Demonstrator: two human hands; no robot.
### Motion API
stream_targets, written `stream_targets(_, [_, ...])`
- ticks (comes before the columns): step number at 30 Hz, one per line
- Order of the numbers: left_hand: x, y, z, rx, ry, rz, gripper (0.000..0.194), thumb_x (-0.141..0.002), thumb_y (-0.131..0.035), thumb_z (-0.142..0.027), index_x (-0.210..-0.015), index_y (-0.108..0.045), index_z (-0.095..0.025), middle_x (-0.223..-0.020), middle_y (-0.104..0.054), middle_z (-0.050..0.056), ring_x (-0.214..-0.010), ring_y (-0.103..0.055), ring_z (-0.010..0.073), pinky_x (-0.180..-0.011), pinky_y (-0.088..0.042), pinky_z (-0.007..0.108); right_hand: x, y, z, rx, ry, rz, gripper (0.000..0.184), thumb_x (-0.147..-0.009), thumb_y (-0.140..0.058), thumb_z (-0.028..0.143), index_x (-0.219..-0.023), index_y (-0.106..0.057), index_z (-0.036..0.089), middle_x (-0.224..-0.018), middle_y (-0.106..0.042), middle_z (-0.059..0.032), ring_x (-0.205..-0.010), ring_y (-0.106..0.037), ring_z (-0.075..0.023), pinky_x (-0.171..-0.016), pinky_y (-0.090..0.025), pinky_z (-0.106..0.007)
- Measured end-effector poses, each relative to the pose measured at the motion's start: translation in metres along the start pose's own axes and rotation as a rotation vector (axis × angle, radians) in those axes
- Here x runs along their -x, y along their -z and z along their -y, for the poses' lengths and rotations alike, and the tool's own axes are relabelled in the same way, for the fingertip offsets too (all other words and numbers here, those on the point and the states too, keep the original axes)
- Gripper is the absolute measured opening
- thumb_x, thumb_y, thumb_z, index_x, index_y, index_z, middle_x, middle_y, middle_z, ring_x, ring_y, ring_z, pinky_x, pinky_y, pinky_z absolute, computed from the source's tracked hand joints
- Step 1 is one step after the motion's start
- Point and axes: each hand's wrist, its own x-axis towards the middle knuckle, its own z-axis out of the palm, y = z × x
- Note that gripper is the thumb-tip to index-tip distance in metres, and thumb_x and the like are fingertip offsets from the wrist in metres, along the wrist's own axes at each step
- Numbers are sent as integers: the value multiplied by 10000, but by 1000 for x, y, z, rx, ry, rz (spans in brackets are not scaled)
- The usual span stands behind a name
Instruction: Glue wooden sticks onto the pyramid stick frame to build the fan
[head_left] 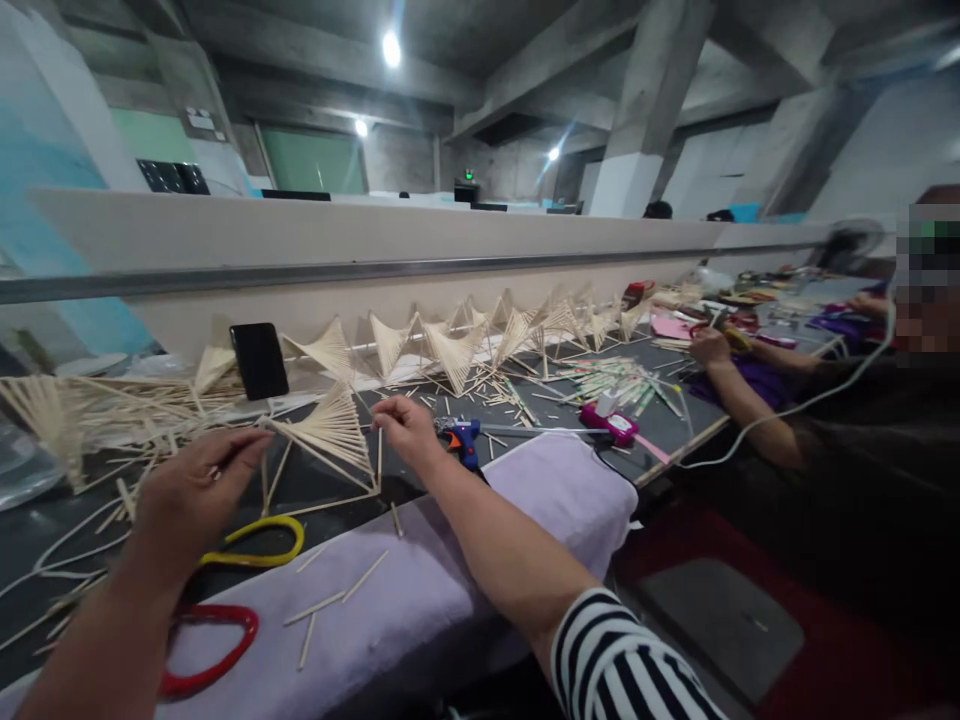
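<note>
A twisted frame of thin wooden sticks stands on the dark tabletop between my hands, its sticks fanned into a curved surface. My left hand is closed, thumb and fingertips pinched at the frame's left corner. On the other side, the fingers of my right hand are curled in a pinch at the top of an upright stick at its right corner. A blue glue gun lies just beyond my right wrist. Near my left forearm are a yellow looped handle and a red looped handle, apparently scissors.
Similar stick frames line the back panel. Loose sticks litter the table. A black phone stands upright behind the frame. A lavender cloth covers the front edge, near a magenta tape measure. A co-worker's hands work at right.
</note>
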Motion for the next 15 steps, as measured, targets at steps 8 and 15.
stream_targets(8, [13,-21,-33,110,71,325,317,-744,-514,-514,-934,-618,-282,-865,-687,-49,-782,-632,146,-681,-451,213,23,-21,40,249,291,375,139,-824,-517,261,-877,-613,176,-796,-620,-5,-740,-567,-100,-656,-425,-177])
stream_targets(15, [22,-2,-21,-71,103,427,290,-733,-426,-534,-851,-641,-378,-779,-699,-106,-664,-656,150,-520,-451,225,22,-21,49,468,281,564,74,-823,-510,214,-846,-578,195,-820,-625,18,-755,-551,-98,-618,-379,-176])
